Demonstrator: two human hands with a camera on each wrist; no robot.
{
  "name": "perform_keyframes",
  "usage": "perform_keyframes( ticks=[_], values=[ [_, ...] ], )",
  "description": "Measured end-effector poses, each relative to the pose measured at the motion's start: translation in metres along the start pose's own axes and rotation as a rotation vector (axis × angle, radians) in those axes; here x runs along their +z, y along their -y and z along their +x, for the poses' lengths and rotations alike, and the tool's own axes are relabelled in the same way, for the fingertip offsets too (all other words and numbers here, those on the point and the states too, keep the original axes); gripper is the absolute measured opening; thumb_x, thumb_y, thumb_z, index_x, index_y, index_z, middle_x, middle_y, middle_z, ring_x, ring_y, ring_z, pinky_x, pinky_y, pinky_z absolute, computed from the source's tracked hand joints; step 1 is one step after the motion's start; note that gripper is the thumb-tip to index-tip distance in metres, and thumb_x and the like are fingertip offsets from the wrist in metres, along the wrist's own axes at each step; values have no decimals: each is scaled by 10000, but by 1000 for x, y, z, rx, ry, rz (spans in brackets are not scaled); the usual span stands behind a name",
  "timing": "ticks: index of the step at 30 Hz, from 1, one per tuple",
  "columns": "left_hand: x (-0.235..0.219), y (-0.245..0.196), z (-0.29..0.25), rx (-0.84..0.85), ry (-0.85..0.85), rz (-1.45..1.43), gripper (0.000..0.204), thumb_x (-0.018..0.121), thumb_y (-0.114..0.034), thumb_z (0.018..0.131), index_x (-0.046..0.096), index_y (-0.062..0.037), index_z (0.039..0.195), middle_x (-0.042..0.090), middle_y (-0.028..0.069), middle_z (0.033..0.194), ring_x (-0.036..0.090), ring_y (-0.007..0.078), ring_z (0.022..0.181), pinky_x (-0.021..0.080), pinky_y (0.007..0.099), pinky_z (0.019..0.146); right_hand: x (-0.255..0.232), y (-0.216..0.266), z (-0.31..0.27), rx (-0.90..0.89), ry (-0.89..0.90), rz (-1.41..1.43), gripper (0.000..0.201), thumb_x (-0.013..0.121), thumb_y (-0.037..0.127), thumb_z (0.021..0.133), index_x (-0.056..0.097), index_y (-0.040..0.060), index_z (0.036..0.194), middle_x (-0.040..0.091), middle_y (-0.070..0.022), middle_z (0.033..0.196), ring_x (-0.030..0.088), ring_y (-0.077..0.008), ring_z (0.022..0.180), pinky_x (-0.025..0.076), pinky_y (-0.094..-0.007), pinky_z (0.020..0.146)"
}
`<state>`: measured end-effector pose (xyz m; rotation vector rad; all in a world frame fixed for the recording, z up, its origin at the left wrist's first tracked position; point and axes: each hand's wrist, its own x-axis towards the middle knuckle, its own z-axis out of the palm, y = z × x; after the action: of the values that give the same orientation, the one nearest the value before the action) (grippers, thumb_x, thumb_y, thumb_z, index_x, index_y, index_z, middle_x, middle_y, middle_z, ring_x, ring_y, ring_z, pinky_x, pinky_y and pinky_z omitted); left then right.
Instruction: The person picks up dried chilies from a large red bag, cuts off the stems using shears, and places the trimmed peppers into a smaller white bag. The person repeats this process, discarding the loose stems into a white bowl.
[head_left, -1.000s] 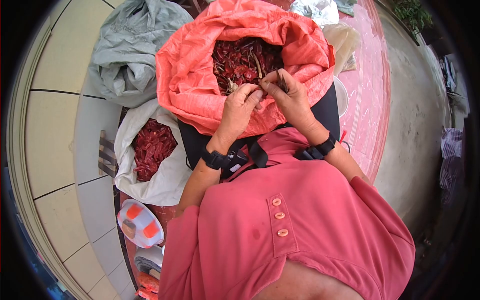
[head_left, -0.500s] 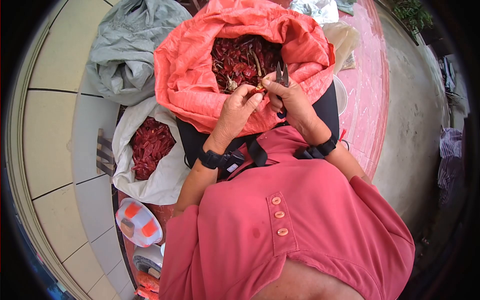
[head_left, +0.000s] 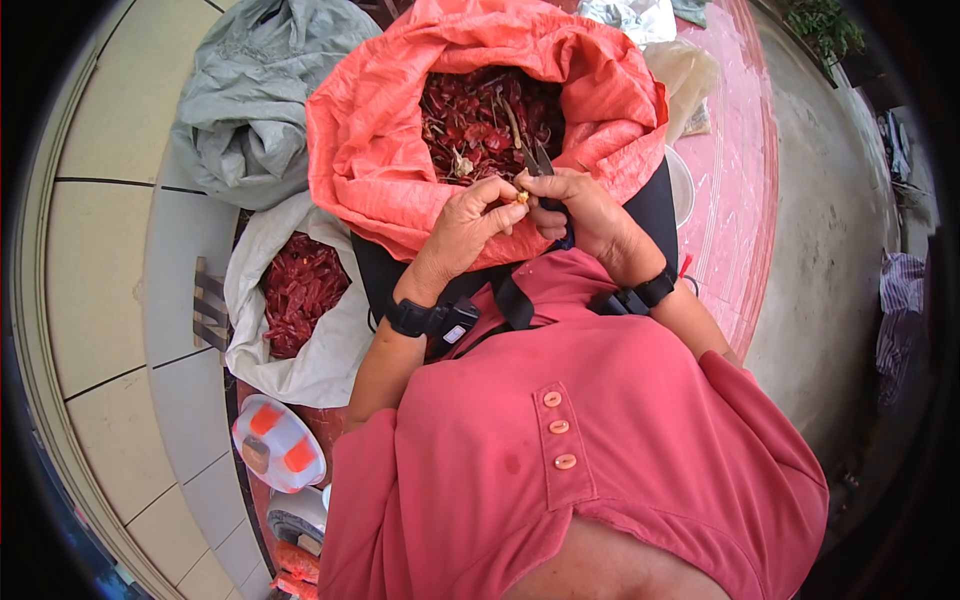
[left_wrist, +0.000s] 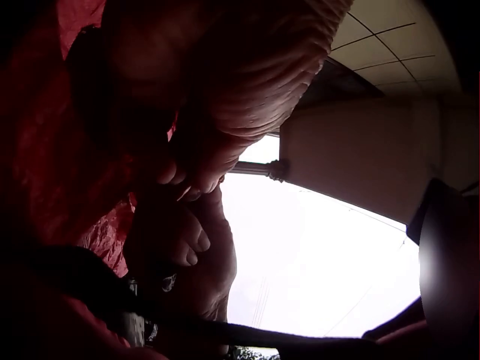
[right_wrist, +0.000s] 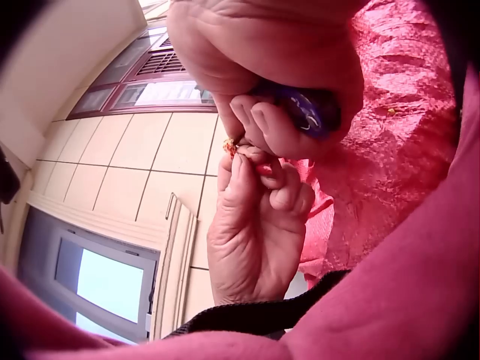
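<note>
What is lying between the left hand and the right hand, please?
A small yellowish piece, at the fingertips, lies between the left hand and the right hand; the head view shows it.

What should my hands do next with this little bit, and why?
Probably a gentle tug on the yellowish end with your right hand: its fingertips are right there, your left hand pinches the red pepper, and the scissors' blades point away.

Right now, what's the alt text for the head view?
A person's left hand pinches a small yellowish piece and the right hand grips dark-bladed snips above a coral sack holding dried red chillies; a white sack sits lower left.
</note>
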<state>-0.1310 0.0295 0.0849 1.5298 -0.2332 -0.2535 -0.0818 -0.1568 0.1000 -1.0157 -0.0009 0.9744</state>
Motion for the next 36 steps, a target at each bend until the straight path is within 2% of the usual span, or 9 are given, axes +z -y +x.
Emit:
perform_keyframes(
  ticks=[5,12,17,21,24,25,29,33,36],
  values=[
    [-10,0,-16,-87,91,-5,124,586,-152,938,608,-42,990,579,-19,834,514,48,700,429,199,650,-3,2,-4,56,81,127,184,545,233,946,542,80,843,415,48,591,317,-45,448,242,-205,412],
    [-90,-8,-93,-178,-664,330,243,524,-224,971,624,-30,1078,620,-1,827,524,39,681,408,189,612,-40,46,-56,-753,-861,-522,86,593,139,921,593,53,920,539,32,715,411,-36,515,314,-198,465],
    [-171,49,-161,-408,-920,686,232,558,-215,935,645,-36,1054,633,36,814,567,90,689,458,231,614,-156,32,-73,-671,-1231,-938,147,642,133,839,593,18,916,618,-57,718,581,-152,648,462,-294,609],
    [-214,104,-187,-500,-912,990,253,564,-205,906,640,-12,1052,686,135,906,657,209,756,508,326,653,-210,9,-66,-329,-1275,-1134,222,655,134,785,603,5,959,674,-171,854,654,-318,780,496,-382,707],
    [-215,115,-179,-942,-706,1559,265,557,-209,892,642,-9,1044,678,202,980,667,332,848,521,431,703,-246,-16,-60,-227,-1238,-1240,253,652,135,787,606,5,1000,681,-178,881,655,-343,798,496,-409,717],
    [-203,85,-164,-975,-628,1447,249,576,-219,875,652,-10,986,666,221,987,637,401,916,512,489,741,-253,-21,-59,-338,-1254,-1291,243,661,145,786,621,0,978,685,-171,854,660,-325,783,494,-401,716],
    [-195,57,-126,-684,-836,1557,187,645,-164,813,629,12,873,656,220,875,631,418,844,504,491,727,-227,0,-64,-262,-1215,-1060,207,670,184,812,633,-14,858,674,-136,794,638,-224,732,481,-343,701],
    [-228,100,-128,-471,-833,1466,170,647,-116,783,606,16,882,634,241,812,622,425,808,493,488,701,-188,25,-64,-567,-1099,-960,185,622,186,876,631,5,908,647,-47,756,543,-114,590,452,-293,567],
    [-247,136,-146,-643,-753,1433,149,637,-91,780,611,6,889,643,233,881,617,420,864,494,488,737,-101,60,-67,-471,-805,-531,194,576,206,929,642,47,1019,608,1,734,412,-47,491,332,-224,442]
  ],
)
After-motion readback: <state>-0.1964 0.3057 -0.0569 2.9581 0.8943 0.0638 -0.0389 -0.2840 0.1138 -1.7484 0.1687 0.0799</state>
